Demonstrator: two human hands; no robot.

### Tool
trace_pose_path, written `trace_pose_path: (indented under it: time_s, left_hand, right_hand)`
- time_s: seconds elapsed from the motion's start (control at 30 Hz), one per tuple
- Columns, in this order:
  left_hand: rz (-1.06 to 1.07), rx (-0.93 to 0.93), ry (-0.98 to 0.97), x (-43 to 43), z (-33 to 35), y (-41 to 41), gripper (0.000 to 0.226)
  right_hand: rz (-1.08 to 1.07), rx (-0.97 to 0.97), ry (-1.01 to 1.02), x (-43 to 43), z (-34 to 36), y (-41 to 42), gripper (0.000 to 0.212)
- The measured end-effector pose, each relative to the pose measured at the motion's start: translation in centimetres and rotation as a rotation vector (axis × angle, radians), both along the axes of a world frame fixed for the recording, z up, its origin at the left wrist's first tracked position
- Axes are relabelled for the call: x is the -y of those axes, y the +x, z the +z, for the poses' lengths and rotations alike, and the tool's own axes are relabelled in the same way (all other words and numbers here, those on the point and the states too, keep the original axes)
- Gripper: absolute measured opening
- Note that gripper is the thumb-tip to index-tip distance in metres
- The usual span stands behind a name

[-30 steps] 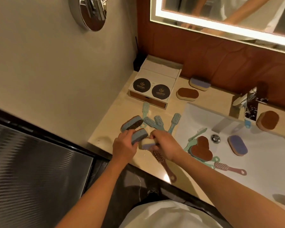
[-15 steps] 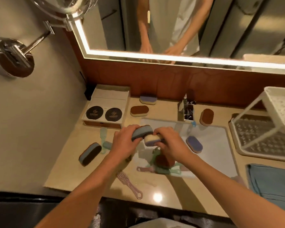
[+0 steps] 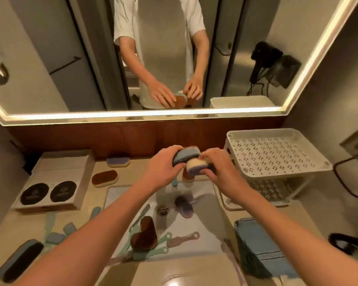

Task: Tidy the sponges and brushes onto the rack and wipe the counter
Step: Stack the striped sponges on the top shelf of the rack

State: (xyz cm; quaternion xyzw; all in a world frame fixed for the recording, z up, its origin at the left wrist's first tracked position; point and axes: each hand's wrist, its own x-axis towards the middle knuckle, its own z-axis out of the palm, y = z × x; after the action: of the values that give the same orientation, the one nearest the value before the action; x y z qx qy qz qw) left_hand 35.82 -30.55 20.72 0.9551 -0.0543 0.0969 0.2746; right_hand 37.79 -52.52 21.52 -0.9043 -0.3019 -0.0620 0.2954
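My left hand [image 3: 160, 169] grips a blue-grey sponge [image 3: 185, 156] and my right hand [image 3: 219, 169] holds a cream and purple sponge [image 3: 195, 166], both raised above the sink's far edge, just left of the white perforated rack [image 3: 277, 153]. A brown heart-shaped sponge [image 3: 144, 234], a purple sponge [image 3: 184, 205] and pink and teal brushes [image 3: 183, 239] lie in the sink [image 3: 194, 223]. More sponges rest on the counter: a brown-topped sponge [image 3: 104, 178], a purple-topped sponge [image 3: 118, 162] and a dark sponge [image 3: 19, 260] at the front left. Teal brushes [image 3: 56, 234] lie beside it.
A white box with two dark round lids [image 3: 50, 188] stands at the back left. A folded blue cloth [image 3: 258, 244] lies right of the sink, in front of the rack. The rack's lower tier [image 3: 271, 190] sits under the top shelf. A mirror spans the wall above.
My view swung right and up, from the counter's left end to the rack. Both hands carried their sponges up and right, over the sink, towards the rack.
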Motion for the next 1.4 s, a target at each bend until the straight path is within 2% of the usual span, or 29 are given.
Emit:
trace_pose_path:
  time_s: [0.3,0.5,0.77,1.0,1.23,1.4]
  left_hand:
    - [-0.084,0.036,-0.050,9.9,3.2,7.2,0.046]
    - [-0.060,0.012,-0.128,15.3,3.1,10.7,0.040]
    - [-0.026,-0.025,-0.193,18.8,1.5,13.6,0.042]
    - [0.004,-0.014,-0.199,20.1,0.3,14.7,0.041]
    - [-0.009,0.024,-0.198,21.7,-1.5,13.7,0.055]
    - [0.108,-0.030,-0.140,21.9,-2.8,14.0,0.061]
  right_hand:
    - [-0.136,0.071,0.050,10.0,2.4,5.2,0.036]
    - [-0.215,0.016,0.162,14.1,1.4,8.1,0.035]
    - [-0.282,-0.053,0.161,16.3,-0.3,11.0,0.036]
    - [-0.236,-0.074,0.161,16.9,-1.2,13.2,0.035]
    - [-0.221,-0.107,0.150,16.2,-2.5,14.1,0.032]
    - [-0.228,-0.070,0.131,15.3,-3.1,14.4,0.033]
